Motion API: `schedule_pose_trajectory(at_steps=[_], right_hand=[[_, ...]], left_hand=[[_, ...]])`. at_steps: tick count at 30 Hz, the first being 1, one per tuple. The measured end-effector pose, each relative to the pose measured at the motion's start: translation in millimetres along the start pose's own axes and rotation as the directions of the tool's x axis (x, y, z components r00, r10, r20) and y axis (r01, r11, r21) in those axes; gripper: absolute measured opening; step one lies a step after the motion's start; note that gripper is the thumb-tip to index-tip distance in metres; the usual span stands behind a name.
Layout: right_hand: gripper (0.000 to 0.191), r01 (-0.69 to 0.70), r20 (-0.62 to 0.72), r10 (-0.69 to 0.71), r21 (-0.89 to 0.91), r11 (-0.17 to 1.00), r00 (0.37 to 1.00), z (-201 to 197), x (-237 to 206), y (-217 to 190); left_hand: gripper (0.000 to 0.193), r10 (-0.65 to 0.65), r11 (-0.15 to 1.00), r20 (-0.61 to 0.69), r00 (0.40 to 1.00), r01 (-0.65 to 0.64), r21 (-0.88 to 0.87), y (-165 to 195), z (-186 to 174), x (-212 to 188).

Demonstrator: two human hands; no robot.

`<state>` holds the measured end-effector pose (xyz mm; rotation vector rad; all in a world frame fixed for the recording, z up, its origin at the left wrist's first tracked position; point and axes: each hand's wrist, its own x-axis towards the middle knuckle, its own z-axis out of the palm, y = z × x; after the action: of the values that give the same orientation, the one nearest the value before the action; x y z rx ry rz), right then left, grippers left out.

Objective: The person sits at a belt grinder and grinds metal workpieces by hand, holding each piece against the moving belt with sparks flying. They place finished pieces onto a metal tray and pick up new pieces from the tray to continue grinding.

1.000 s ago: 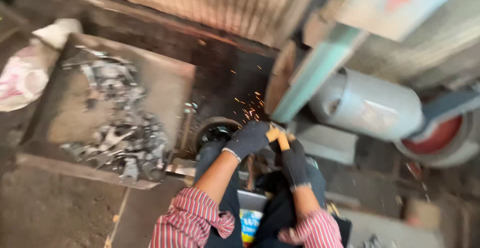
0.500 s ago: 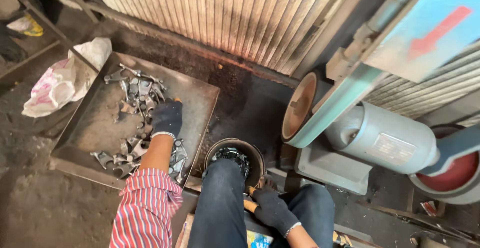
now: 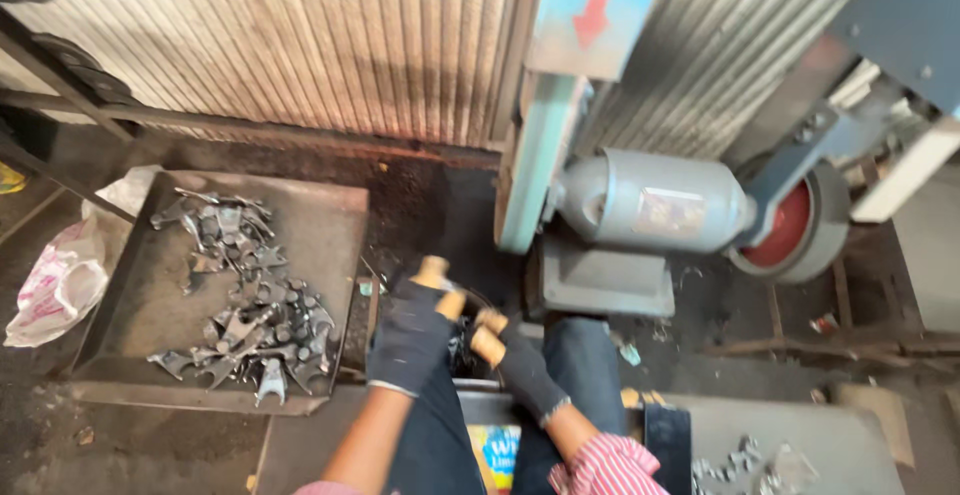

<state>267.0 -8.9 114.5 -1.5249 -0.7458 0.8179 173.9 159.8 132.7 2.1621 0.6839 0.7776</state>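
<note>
My left hand (image 3: 410, 340), in a dark glove with tan fingertips, is curled around what looks like a small grey metal part near its thumb. Just right of it and touching it, my right hand (image 3: 518, 365) wears the same kind of glove, fingers bent; whether it grips anything is unclear. Both hands hover over a dark round bucket (image 3: 465, 350) between my knees. A flat metal tray (image 3: 200, 395) to the left holds a heap of forged metal parts (image 3: 265, 325).
A belt grinder stands ahead with a grey motor (image 3: 650, 200), a green belt arm (image 3: 535, 155) and a red wheel (image 3: 790, 230). A plastic bag (image 3: 60, 280) lies far left. More metal parts (image 3: 740, 460) lie bottom right. A corrugated wall (image 3: 350, 45) runs behind.
My left hand left the tray's pile and came back to the middle, joining the right hand over the bucket. The view swung to the right.
</note>
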Motion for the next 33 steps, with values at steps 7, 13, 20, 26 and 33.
schedule_pose_trajectory(at_steps=[7, 13, 20, 26, 33], right_hand=[[0.028, -0.267, -0.104, 0.382, 0.548, 0.793, 0.918, -50.6, -27.6, 15.0], [0.034, -0.245, -0.027, 0.271, 0.345, 0.906, 0.962, -55.7, -29.5, 9.5], [0.029, -0.124, -0.124, 0.152, 0.206, 0.971, 0.981, -78.5, 51.4, 29.8], [0.027, -0.114, -0.244, 0.22, 0.385, 0.916, 0.945, -73.2, 107.0, 44.0], [0.028, -0.273, -0.263, 0.385, 0.378, 0.885, 0.885, -81.2, 103.0, 57.7]], left_hand=[[0.05, 0.264, 0.954, -0.01, 0.964, -0.263, -0.145, 35.1, 68.1, -64.9], [0.028, -0.266, 0.709, 0.583, 0.768, 0.565, -0.421, 5.4, 69.5, -50.8], [0.034, -0.157, 0.721, 0.609, 0.778, 0.512, -0.468, -14.0, 94.4, 25.2], [0.026, -0.428, 0.709, 0.421, 0.8, 0.586, -0.392, -14.6, 134.5, 55.0], [0.024, -0.186, 0.979, 0.048, 0.981, 0.189, -0.078, -27.5, 168.9, 39.3]])
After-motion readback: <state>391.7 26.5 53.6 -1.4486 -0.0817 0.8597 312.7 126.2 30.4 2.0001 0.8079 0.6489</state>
